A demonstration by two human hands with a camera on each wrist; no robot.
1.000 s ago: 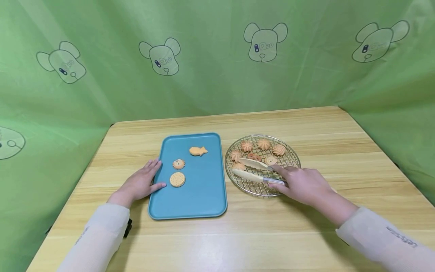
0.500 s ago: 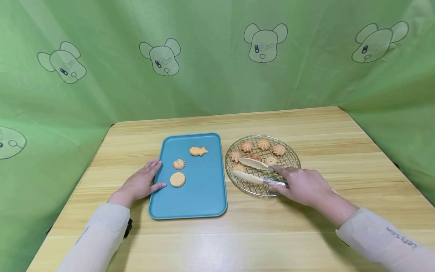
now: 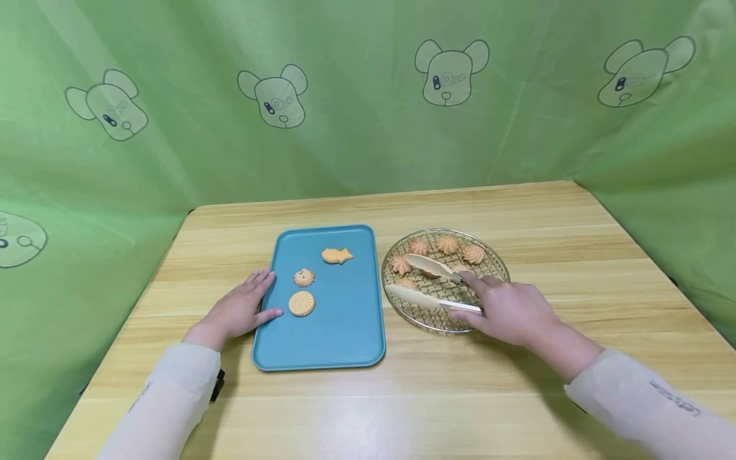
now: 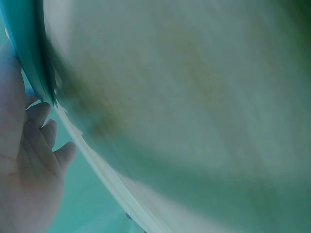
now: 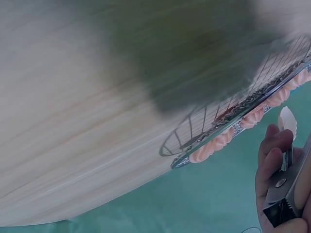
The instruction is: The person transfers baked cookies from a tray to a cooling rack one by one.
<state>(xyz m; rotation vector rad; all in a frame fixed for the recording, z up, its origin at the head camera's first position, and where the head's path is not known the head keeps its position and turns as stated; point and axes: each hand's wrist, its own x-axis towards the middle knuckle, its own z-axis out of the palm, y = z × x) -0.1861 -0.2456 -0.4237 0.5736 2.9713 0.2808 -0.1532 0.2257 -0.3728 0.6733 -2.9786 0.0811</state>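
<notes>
My left hand [image 3: 236, 312] rests at the left edge of a blue tray [image 3: 345, 322], fingers fairly straight along the rim and thumb over it. On the tray lie a fish-shaped cookie [image 3: 336, 255], a small scalloped cookie [image 3: 303, 276] and a round dotted cookie [image 3: 301, 303]. My right hand [image 3: 512, 313] holds food tongs [image 3: 413, 296] over a round wire rack [image 3: 428, 317]. The spread tips straddle a reddish-brown cookie [image 3: 430, 275], partly hidden by the upper arm. Beside the lower tip lies a pale cookie [image 3: 406, 283]; whether they touch I cannot tell.
Several piped cookies sit on the rack, among them a swirled one [image 3: 473, 253] and star-shaped ones [image 3: 447, 243]. Tray and rack stand close together on a wooden table [image 3: 345, 415]. A green curtain [image 3: 368, 140] hangs behind and at both sides.
The tongs have shifted slightly left and away from me, and their tips have spread wider. The upper arm now covers more of the reddish-brown cookie. My left hand stays still.
</notes>
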